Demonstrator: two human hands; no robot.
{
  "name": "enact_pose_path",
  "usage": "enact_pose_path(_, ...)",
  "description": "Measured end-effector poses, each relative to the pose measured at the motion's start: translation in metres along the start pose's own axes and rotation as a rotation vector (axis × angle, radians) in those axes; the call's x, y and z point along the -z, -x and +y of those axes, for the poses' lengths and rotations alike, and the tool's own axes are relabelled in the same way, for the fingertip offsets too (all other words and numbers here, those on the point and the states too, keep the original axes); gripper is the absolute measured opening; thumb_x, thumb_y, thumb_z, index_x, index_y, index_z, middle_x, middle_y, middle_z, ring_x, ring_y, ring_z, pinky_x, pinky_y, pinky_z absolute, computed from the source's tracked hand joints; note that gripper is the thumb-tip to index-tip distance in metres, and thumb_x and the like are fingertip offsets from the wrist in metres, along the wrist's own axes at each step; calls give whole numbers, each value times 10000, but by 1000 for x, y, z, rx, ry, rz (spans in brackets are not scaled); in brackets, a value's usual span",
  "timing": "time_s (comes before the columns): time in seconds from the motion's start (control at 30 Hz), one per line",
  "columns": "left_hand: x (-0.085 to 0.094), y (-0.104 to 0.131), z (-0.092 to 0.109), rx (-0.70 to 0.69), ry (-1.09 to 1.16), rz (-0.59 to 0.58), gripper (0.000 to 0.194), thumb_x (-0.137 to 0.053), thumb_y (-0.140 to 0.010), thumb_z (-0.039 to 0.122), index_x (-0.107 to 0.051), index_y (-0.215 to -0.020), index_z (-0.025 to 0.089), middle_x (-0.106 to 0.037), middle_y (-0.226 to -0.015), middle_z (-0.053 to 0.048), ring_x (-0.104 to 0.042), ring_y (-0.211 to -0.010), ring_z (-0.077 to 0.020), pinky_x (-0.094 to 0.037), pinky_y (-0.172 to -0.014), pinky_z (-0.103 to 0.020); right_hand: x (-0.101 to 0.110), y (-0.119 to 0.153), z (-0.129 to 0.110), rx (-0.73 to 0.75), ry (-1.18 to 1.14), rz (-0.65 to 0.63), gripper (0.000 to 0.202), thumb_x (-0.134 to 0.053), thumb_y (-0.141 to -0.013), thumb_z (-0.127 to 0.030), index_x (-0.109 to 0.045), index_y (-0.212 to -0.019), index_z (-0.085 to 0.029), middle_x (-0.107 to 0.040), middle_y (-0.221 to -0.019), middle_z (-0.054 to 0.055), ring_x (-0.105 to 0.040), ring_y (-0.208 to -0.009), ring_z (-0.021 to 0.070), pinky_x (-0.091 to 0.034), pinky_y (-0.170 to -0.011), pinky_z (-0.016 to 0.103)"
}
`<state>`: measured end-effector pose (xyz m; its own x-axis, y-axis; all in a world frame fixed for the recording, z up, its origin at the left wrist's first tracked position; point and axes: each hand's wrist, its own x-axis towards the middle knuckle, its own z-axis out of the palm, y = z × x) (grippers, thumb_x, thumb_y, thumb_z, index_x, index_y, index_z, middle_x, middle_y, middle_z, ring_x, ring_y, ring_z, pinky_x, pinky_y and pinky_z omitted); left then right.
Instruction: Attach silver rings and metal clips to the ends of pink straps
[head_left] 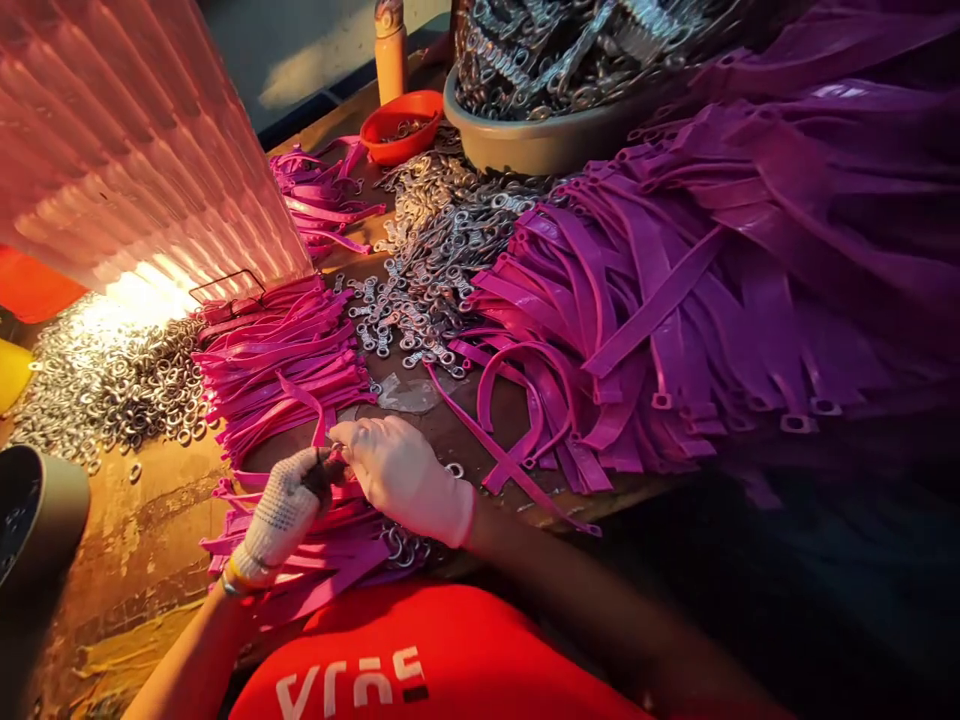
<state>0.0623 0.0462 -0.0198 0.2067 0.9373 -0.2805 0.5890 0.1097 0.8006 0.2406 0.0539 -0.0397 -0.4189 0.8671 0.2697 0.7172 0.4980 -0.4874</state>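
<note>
Near the table's [161, 515] front edge, fingers of our left hand [281, 508] and right hand [405, 475] pinch one pink strap [319, 424], seemingly half-worked; heaped straps [637, 270] and metal links [431, 265] remain.

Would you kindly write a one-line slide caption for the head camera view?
Gloved left hand and right hand meet above magenta straps, amid heaped metal rings and metal links.

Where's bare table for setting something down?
Widest: the worn brown wooden tabletop between the silver metal ring heap, the round grey-brown tub and the gloved left hand. A small dark gap shows just beyond the gloved right hand. Crowded: glossy flat pink straps around both hands, silver metal links beyond, piled flat purple straps rightward.
</note>
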Motion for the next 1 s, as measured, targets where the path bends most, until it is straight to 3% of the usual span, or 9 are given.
enact_pose_path(0.1, 1, 5, -6, 18, 50, 88, 198, -543, -908, 303, -645, -803, 171, -556, -589, 9, -431, -494, -112, -366, -482, -218, 12, -8, -3, 4, -87, -154, 314, -573, -954, -249, -561, -1256, -166, -724, -1019, 87, -662, -904, 217, -410, -739, 316)
enact_pose_path(0.17, 0, 9, -8, -50, -25, 132, 186, -570, -903, 297, -668, -807, 171, -617, -656, -13, -504, -571, -132, -418, -553, -233, 14, -15, -4, -62, -83, -273, 373, -615, -927, -283, -558, -1281, -181, -754, -973, 74, -696, -851, 219, -408, -678, 302)
enact_pose_path(0.27, 0, 12, -10, -147, -146, 150, 159, -570, -887, 241, -698, -822, 172, -699, -766, -39, -592, -697, -166, -465, -686, -267, 8, -21, -5, -135, 18, -381, 307, -607, -921, -282, -606, -1211, -182, -771, -914, 87, -727, -810, 243, -392, -615, 302)
enact_pose_path(0.37, 1, 10, -17, -170, -193, 125, 180, -541, -891, 209, -685, -792, 169, -702, -761, -35, -587, -687, -164, -445, -673, -261, 2, -17, -4, -46, 97, -402, 215, -579, -936, -287, -634, -1095, -153, -764, -908, 118, -729, -823, 258, -398, -610, 305)
enact_pose_path(0.57, 2, 5, -22, -248, -245, -11, 190, -501, -869, 174, -636, -736, 154, -652, -683, -24, -543, -635, -145, -408, -607, -238, 3, -6, -4, 140, 198, -443, 301, -466, -994, -375, -620, -1019, -118, -732, -843, 132, -716, -741, 275, -363, -565, 316)
enact_pose_path(0.7, 37, 10, -14, -291, -313, -149, 185, -507, -848, 175, -670, -761, 174, -694, -715, -30, -576, -618, -153, -423, -589, -244, 8, -6, -8, 156, 194, -490, 347, -473, -1004, -427, -637, -1030, -123, -738, -843, 127, -714, -764, 266, -352, -583, 309)
enact_pose_path(0.87, 101, 35, -44, -107, -335, 28, 245, -575, -792, 243, -774, -934, 224, -788, -911, -57, -707, -791, -240, -531, -763, -318, 29, -4, 4, 43, 169, -608, 484, -531, -956, -616, -689, -1008, -162, -754, -848, 106, -702, -780, 233, -351, -622, 290)
enact_pose_path(0.93, 106, 47, -58, -25, -229, 97, 304, -642, -753, 253, -781, -1022, 231, -792, -982, -56, -718, -873, -251, -545, -796, -308, 41, -8, 20, 72, 129, -649, 513, -548, -922, -673, -713, -949, -188, -757, -900, 93, -694, -823, 226, -364, -654, 289)
enact_pose_path(1.0, 95, 54, -63, 70, -47, 176, 336, -705, -753, 276, -766, -1079, 219, -781, -925, -49, -697, -775, -208, -540, -676, -256, 51, -19, 42, 33, 163, -547, 467, -523, -964, -615, -721, -944, -193, -747, -962, 92, -682, -907, 228, -385, -715, 293)
